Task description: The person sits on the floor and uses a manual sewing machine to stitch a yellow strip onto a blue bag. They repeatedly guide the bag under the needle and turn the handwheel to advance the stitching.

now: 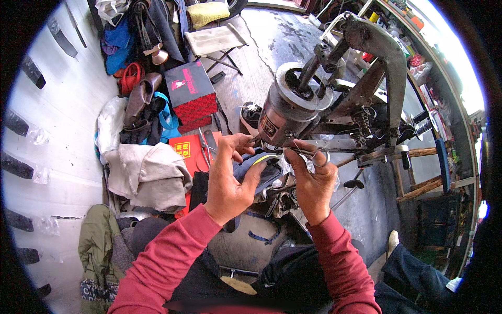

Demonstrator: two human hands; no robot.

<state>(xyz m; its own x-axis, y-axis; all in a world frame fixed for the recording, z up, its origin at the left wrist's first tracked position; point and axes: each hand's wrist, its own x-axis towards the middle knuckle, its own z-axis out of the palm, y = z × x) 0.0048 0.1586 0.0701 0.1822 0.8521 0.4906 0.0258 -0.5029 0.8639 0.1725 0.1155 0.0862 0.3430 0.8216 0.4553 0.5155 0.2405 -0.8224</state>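
Observation:
A dark blue shoe (253, 165) with a yellow-green edge sits beneath the round metal head of a shoe-patching sewing machine (282, 118). My left hand (232, 175) is closed on the shoe, thumb along its opening and fingers curled near the machine's lower end. On the other side, my right hand (316, 183) pinches just below the head. A thin metal ring handle, like that of scissors (328, 158), shows at its fingers; the rest of that tool is mostly hidden by the hand. The machine's narrow arm (334, 145) runs off to the right behind my fingers.
Left of the machine are a black-and-red box (191, 89), a beige cloth (149, 175), a red paper bag (185, 149) and a brown boot (141, 99). A folding stool (217, 39) stands behind. Shelves line the right; another person's leg (423, 267) extends at lower right.

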